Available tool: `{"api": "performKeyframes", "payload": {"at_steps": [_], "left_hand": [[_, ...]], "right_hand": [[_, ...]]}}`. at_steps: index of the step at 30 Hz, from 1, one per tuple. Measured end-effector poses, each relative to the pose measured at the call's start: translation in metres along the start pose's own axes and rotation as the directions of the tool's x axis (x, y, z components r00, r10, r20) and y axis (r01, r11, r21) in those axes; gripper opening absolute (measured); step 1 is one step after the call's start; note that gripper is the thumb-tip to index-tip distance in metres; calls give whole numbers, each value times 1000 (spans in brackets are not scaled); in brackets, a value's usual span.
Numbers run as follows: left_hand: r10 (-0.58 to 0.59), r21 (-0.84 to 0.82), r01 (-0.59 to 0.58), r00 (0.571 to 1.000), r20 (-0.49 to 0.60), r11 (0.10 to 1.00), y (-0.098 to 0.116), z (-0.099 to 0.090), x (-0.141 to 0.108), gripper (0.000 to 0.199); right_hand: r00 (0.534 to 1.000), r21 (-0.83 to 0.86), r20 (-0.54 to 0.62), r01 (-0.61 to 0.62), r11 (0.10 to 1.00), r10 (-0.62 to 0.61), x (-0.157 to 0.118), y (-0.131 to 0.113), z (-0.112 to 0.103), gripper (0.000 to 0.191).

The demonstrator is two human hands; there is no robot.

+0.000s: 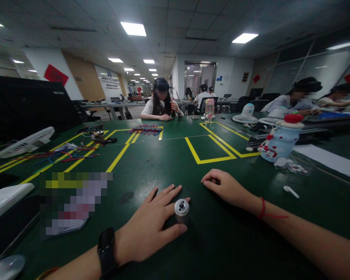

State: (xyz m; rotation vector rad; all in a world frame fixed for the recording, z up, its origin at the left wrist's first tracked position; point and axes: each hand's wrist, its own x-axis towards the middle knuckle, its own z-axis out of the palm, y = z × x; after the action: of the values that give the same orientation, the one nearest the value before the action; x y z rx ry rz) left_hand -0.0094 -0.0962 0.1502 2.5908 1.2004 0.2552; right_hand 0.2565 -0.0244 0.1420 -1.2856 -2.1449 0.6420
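Note:
A small silver metal cylinder (182, 210) with a shaft on top stands upright on the green table (151, 155). Around its left side lies my left hand (151, 223), fingers spread on the table, the thumb and index finger on either side of the cylinder. Whether they press on it is hard to tell; the hand looks loose. A black watch is on that wrist. To the right of the cylinder and farther forward, my right hand (221, 184) rests on the table with curled fingers, nothing visible in them. A red string circles the right wrist.
A light-blue bottle (282, 140), a white earbud (291, 191) and a paper sheet (332, 159) are on the right. Coloured wires (147, 130) lie ahead, more wires (67, 153) at left, near a white fan (26, 143). A person (161, 101) sits opposite.

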Motion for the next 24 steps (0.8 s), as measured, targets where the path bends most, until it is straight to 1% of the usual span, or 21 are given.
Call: {"api": "performKeyframes", "payload": {"at_steps": [3,8,10,12,14,16,18,19,21,24], "left_hand": [[0,-2,0,1000,-3,1000,-3,0,0,60],[-10,-7,11,1000,9,1000,-10,0,1,57],[-14,-5,14,1000,11,1000,-11,1,1,56],[-9,-7,9,1000,6,1000,-11,2,2,56],[-2,-8,2,1000,0,1000,-10,3,2,57],[2,-2,-2,1000,-3,1000,-10,6,3,55],[7,9,-7,1000,-13,1000,-10,9,3,52],[10,13,-10,1000,-18,1000,-10,10,3,52],[14,15,-13,999,-30,1000,-11,13,2,53],[12,19,-12,999,-33,1000,-13,14,2,56]], "right_hand": [[999,22,-18,-27,999,27,3,0,0,21],[989,64,-115,-85,994,92,13,9,-1,26],[988,63,-116,-94,994,101,15,13,-1,25],[989,49,-114,-90,995,95,15,10,2,23],[992,47,-120,-35,998,41,11,0,6,21],[991,76,-112,87,993,-78,5,-18,13,19],[972,111,-85,226,968,-218,-2,-38,20,19],[960,111,-74,277,954,-270,-6,-47,24,20],[942,87,-59,335,938,-330,-11,-60,31,20],[936,59,-36,351,934,-350,-14,-68,37,10]]}}
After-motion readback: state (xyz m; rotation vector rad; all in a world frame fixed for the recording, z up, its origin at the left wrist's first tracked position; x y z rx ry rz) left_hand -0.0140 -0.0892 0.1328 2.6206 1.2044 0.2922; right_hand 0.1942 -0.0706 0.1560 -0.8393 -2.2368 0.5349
